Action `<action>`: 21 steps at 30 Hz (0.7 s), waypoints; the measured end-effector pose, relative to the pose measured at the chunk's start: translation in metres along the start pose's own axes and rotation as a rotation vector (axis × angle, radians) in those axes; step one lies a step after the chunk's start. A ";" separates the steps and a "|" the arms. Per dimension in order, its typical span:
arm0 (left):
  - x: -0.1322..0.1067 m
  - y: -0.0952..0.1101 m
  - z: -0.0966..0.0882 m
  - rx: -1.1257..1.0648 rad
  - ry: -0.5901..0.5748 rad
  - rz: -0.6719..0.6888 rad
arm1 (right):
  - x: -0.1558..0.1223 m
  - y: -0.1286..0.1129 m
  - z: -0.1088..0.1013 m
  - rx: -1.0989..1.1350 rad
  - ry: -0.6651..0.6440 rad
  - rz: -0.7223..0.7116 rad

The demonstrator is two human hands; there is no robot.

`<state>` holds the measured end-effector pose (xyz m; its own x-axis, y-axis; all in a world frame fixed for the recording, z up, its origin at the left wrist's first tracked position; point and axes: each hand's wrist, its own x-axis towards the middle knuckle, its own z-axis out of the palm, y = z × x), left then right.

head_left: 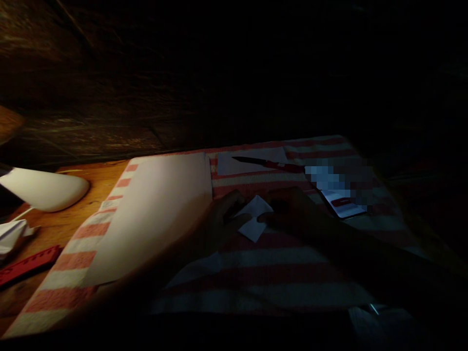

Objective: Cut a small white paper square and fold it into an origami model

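Note:
A small folded piece of white paper [255, 228] is between my two hands, above the striped cloth. My left hand [224, 214] pinches its left side, with the thumb and fingers closed on it. From the right, my right hand [288, 208] grips the opposite side; its fingers are dark and partly lost in shadow. The paper shows pointed corners at top and bottom and narrows in the middle where the fingertips press. A large white sheet [161, 204] lies flat left of my hands, and my left forearm crosses over its lower part.
A knife [281, 166] with a red handle lies across a smaller paper [237, 163] at the back. Beside it is a lit phone [343, 202]. The striped cloth [86, 243] covers the wooden table [93, 180]. At left are a white lamp [54, 190] and a red strip-shaped object [31, 263].

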<state>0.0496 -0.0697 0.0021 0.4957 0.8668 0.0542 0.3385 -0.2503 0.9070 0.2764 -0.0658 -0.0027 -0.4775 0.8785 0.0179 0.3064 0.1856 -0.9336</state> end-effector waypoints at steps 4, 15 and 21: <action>0.004 0.009 0.007 -0.252 0.119 -0.102 | 0.000 -0.010 0.001 0.245 0.077 0.104; 0.002 0.015 0.013 -0.553 0.306 -0.298 | 0.001 -0.011 0.012 0.501 -0.021 0.208; 0.004 0.016 0.010 -0.407 0.282 -0.311 | -0.002 -0.008 0.013 0.395 -0.036 0.147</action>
<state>0.0649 -0.0747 0.0128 0.1713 0.9683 -0.1819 0.0718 0.1718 0.9825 0.2644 -0.0743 0.0001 -0.4832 0.8656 -0.1313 0.0371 -0.1296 -0.9909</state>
